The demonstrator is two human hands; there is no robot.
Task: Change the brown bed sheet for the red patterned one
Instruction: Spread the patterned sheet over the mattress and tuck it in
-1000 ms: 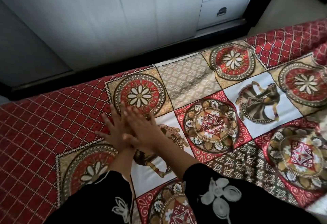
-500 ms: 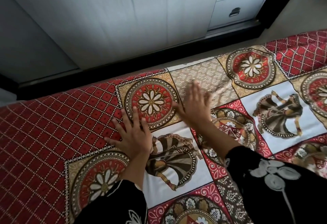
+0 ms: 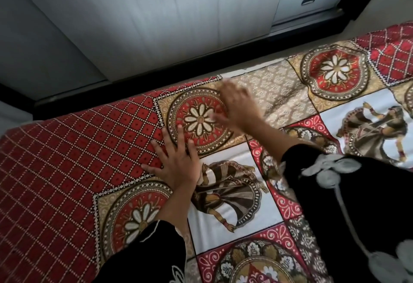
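The red patterned sheet [image 3: 78, 159] lay spread over the bed beneath both hands. The left hand [image 3: 176, 164] rested flat on it, fingers straight and splayed, at the edge of its red lattice border. The right hand [image 3: 239, 106], blurred, lay beside a flower medallion, fingers loosely extended, gripping nothing. Other panels showed dancers and paisley.

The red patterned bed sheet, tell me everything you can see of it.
The red patterned bed sheet looks like printed cotton: a red lattice border around square panels with flower medallions, dancers on white and beige paisley. It lies spread out, mostly flat, with creases in the beige panel near the far edge. The left hand presses flat on it, fingers spread; the blurred right hand seems to touch it farther off.
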